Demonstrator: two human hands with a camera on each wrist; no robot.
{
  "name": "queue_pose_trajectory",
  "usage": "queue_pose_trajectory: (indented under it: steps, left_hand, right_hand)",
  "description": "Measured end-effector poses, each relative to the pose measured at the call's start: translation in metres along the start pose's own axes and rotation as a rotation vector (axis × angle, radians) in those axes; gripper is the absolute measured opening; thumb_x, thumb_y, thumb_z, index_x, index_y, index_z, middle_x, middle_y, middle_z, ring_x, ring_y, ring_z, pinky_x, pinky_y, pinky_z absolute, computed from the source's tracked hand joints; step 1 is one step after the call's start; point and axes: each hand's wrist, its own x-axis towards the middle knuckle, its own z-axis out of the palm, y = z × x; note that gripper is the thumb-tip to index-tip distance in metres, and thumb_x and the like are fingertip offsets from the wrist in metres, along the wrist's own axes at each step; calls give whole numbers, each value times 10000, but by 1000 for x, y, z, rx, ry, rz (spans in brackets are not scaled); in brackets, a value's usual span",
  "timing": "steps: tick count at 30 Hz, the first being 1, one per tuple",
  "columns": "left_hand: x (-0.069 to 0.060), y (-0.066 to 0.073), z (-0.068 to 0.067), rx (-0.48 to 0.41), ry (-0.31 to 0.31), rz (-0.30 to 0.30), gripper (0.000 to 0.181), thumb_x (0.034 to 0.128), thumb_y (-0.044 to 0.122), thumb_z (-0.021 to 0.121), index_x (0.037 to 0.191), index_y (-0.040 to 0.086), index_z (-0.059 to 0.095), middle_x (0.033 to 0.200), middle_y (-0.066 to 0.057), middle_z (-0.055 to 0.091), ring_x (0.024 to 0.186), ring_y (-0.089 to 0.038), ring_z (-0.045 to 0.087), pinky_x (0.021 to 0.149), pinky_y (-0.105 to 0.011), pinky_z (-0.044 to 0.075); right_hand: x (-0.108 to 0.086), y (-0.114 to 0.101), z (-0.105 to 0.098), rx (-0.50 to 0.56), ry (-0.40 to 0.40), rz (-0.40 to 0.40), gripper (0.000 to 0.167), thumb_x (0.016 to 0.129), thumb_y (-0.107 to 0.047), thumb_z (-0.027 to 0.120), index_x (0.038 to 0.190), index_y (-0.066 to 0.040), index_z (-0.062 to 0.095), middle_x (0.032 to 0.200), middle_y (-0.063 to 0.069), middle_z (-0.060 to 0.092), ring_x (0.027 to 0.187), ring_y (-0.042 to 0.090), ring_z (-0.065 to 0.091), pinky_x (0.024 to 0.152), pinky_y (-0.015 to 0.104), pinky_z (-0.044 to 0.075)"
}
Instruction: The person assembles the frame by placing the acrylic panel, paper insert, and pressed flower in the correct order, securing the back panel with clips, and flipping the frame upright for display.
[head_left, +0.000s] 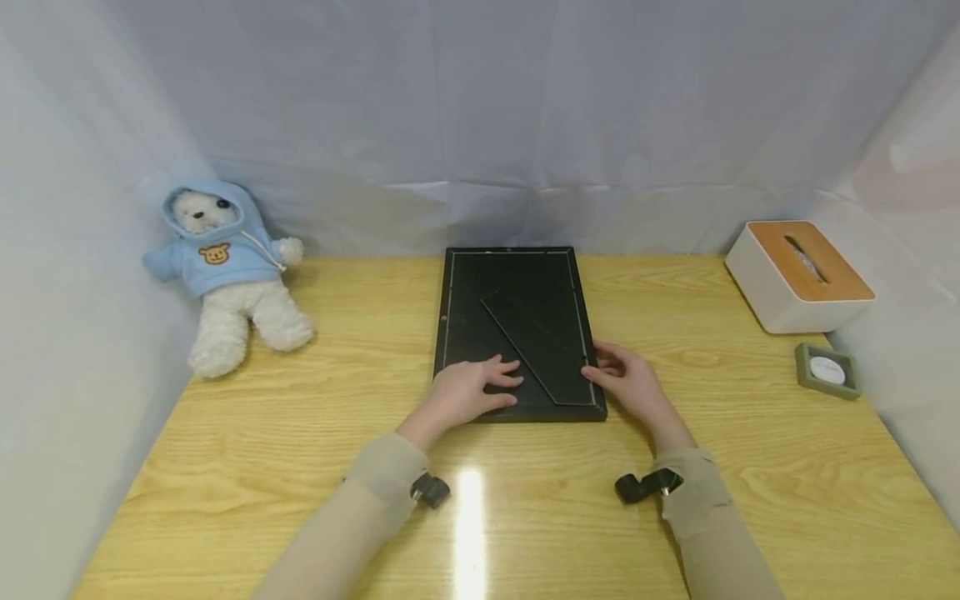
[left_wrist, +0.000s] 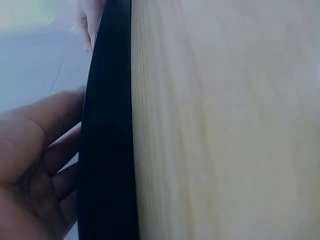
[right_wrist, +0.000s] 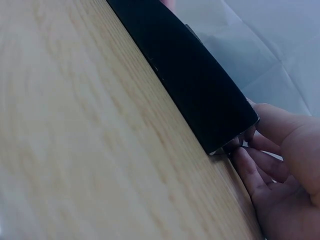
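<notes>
A black picture frame [head_left: 472, 333] lies back side up on the wooden table, its slanted stand leg [head_left: 551, 350] flat against the backing. My left hand [head_left: 465, 392] rests on the lower left part of the backing, fingers spread and loosely bent. At the lower right edge my right hand [head_left: 630, 383] grips the frame, thumb on top and fingers along the side. The right wrist view shows those fingers [right_wrist: 260, 175] curled at the frame's corner, partly hidden. In the left wrist view the frame's near side [left_wrist: 107, 150] hides the left fingertips.
A plush bear [head_left: 232, 267] in a blue hoodie leans at the back left. At the back right stands a white tissue box [head_left: 780, 292] with a wooden lid. In front of it is a small green square holder [head_left: 806, 379] with a white round piece.
</notes>
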Motion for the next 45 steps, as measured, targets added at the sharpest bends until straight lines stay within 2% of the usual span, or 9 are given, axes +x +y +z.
queue_pose_trajectory:
  steps: [3, 6, 11, 14, 17, 22, 27, 38, 45]
  left_hand:
    - [-1, -2, 4, -52, 46, -12, 330, 921, 343, 630, 1239, 258, 655, 1379, 100, 507, 1269, -144, 469, 846, -358, 516]
    - [-4, -9, 7, -191, 134, -10, 317, 923, 300, 637, 1218, 190, 673, 1319, 32, 576, 1227, -176, 517, 1011, -396, 436]
    - [-16, -30, 3, -473, 375, -37, 256, 922, 146, 640, 1170, 98, 687, 1211, -50, 642, 1166, -229, 556, 1005, -409, 443]
    - [-22, -43, 5, -641, 502, -89, 277, 908, 90, 651, 1183, 64, 671, 1270, -92, 602, 1223, -263, 504, 1035, -459, 407]
    - [-25, -52, 11, -782, 555, -129, 364, 899, 58, 655, 1259, 26, 609, 1403, -146, 476, 1309, -303, 404, 1091, -475, 328]
    - [-26, -59, 21, -907, 542, -162, 514, 904, 17, 630, 1386, -18, 452, 1504, -191, 305, 1366, -342, 309, 1133, -425, 262]
    - [-27, -60, 24, -912, 554, -186, 566, 876, -76, 616, 1401, -59, 404, 1498, -235, 291, 1354, -381, 315, 1121, -439, 278]
    - [-28, -60, 21, -763, 511, -255, 387, 890, 10, 641, 1273, -17, 586, 1472, -203, 358, 1334, -327, 371, 1093, -356, 337]
    - [-29, -61, 22, -746, 510, -259, 361, 887, 12, 644, 1245, -10, 610, 1471, -182, 370, 1349, -314, 348, 1091, -367, 342]
  right_hand:
    - [-1, 1, 0, 1, -2, 1, 591, 885, -225, 697, 1383, 2, 473, 1142, 235, 620, 1017, 337, 617, 878, 432, 523]
    - [-5, -9, -1, 4, -12, 7, 582, 896, -198, 684, 1385, 23, 460, 1154, 255, 609, 1028, 360, 610, 887, 449, 517]
    - [-15, -35, -5, 2, -28, 20, 562, 908, -139, 663, 1380, 66, 438, 1144, 279, 603, 1034, 382, 600, 893, 460, 511]
    - [-12, -27, -5, -3, -26, 27, 566, 907, -146, 664, 1383, 59, 438, 1139, 272, 607, 1032, 378, 599, 894, 462, 510]
    - [-6, -12, -4, -6, -20, 29, 566, 911, -144, 659, 1386, 62, 431, 1141, 279, 602, 1037, 391, 594, 901, 482, 502]
    - [-3, 3, -3, -7, -13, 20, 589, 909, -187, 666, 1399, 36, 429, 1152, 257, 606, 1039, 363, 603, 898, 441, 512]
    - [-2, 3, -2, 7, -17, 25, 609, 896, -257, 682, 1405, -16, 450, 1164, 224, 612, 1037, 328, 605, 889, 412, 518]
    - [16, -7, -20, 147, -132, 90, 588, 964, -324, 571, 1429, -10, 396, 1346, 216, 490, 1064, 328, 563, 909, 418, 486]
    - [58, -11, -21, 0, -35, -16, 486, 983, -258, 547, 1392, -15, 448, 1304, 186, 528, 1081, 333, 569, 860, 438, 514]
